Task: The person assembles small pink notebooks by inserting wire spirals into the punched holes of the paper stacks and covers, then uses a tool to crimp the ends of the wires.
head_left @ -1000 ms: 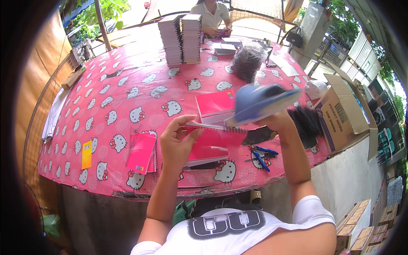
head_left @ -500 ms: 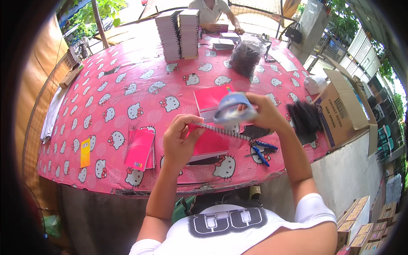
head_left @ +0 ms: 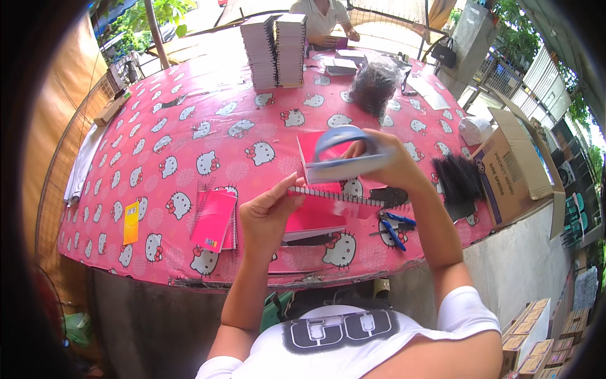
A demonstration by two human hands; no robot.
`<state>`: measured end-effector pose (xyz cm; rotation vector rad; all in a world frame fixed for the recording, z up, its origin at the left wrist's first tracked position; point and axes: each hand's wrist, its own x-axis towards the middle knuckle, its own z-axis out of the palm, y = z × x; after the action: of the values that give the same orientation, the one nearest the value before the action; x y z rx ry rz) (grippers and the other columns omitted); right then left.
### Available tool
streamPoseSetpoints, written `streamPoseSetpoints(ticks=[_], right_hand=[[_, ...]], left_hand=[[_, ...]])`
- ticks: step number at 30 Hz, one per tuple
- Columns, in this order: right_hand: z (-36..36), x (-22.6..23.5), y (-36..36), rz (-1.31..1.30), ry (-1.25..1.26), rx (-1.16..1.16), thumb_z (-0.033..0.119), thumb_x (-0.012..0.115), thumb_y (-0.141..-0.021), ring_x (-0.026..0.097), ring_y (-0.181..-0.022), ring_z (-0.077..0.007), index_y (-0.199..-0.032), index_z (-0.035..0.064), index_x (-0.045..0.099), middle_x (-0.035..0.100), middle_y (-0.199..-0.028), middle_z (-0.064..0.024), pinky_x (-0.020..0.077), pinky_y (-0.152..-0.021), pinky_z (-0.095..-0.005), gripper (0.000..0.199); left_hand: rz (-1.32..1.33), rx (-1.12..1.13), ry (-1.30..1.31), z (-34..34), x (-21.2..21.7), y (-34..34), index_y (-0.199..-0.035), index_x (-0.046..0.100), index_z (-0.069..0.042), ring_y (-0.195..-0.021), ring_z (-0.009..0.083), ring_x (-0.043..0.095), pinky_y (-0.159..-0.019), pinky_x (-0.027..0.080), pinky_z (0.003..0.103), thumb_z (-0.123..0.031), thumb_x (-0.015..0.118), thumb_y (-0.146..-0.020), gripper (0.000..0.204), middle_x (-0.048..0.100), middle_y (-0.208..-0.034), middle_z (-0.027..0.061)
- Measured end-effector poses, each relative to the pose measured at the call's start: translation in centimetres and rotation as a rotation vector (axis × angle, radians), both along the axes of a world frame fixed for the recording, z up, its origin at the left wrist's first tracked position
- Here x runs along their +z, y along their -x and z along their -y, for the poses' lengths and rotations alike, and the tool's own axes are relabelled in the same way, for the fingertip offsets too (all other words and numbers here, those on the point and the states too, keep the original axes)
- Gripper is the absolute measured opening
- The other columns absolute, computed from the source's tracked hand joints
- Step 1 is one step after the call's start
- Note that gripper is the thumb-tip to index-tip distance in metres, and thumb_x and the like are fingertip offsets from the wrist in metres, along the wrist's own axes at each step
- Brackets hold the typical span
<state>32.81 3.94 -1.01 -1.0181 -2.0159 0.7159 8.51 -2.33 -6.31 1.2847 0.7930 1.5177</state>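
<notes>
My left hand (head_left: 268,208) pinches one end of a thin spiral-bound notebook (head_left: 334,195), its dark coil edge turned upward. Just above that coil, my right hand (head_left: 385,155) is closed round a blue-and-white tool (head_left: 344,169) with an arched handle. The tool is blurred, so its exact kind is unclear. Pink covers (head_left: 309,218) lie on the table beneath the notebook, and another pink cover (head_left: 307,146) shows behind the tool. Blue-handled pliers (head_left: 394,232) rest on the table below my right wrist.
Pink notebooks (head_left: 214,221) and a yellow booklet (head_left: 130,223) lie to the left. Tall notebook stacks (head_left: 290,54) stand at the back, near a seated person (head_left: 322,22). A plastic bag of dark coils (head_left: 375,88), loose black coils (head_left: 456,177) and an open carton (head_left: 511,174) are on the right.
The blue-and-white tool has tilted and shifted slightly in my right hand, over the coil edge. My left hand still grips the notebook. The whole view has shifted a little.
</notes>
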Motion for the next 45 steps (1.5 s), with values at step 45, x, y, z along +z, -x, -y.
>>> streamPoseSetpoints(ticks=[45], right_hand=[[14.9,-6.7,0.2,-0.316,0.341,-0.252,0.031,0.059,-0.094,0.058,-0.095,-0.0204,-0.117,0.0004,0.061,0.062,-0.104,-0.0114,0.0456,-0.081,-0.0318,0.038]], left_hand=[[-0.452,0.390,-0.605,2.5,0.9,0.9,-0.092,0.068,0.002,-0.083,0.0169,0.066,-0.070,0.057,0.031,0.011,0.071,-0.075,0.020,0.070,-0.095,0.0123]])
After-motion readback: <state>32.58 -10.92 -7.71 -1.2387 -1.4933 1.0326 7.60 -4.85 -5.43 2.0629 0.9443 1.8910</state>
